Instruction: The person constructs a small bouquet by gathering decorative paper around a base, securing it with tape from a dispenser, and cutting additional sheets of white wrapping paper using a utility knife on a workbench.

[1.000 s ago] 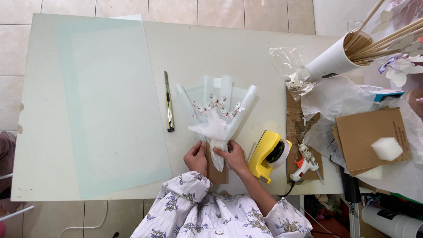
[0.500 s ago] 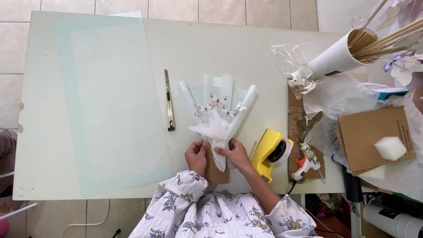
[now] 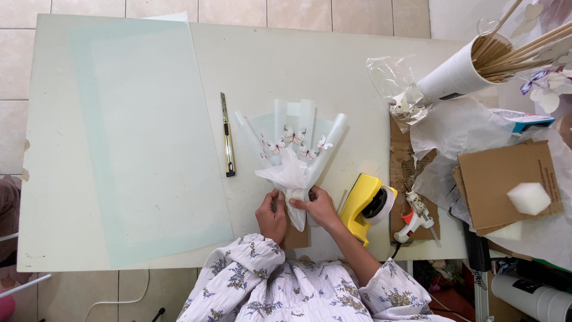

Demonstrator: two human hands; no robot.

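A small bouquet (image 3: 293, 149) of pale blue-green and white wrapping paper lies on the white table (image 3: 333, 65), with little pink butterflies on sticks fanned out at its top. My left hand (image 3: 271, 214) and my right hand (image 3: 319, 207) both pinch its narrow lower end, where white tissue is gathered. The stem end points toward me and rests on a small brown cardboard piece (image 3: 296, 237).
A utility knife (image 3: 227, 135) lies left of the bouquet. Large pale sheets (image 3: 137, 137) cover the table's left half. A yellow tape dispenser (image 3: 367, 204) and a glue gun (image 3: 414, 216) sit to the right, beside cardboard (image 3: 503, 179), crumpled plastic and a cup of sticks (image 3: 471, 68).
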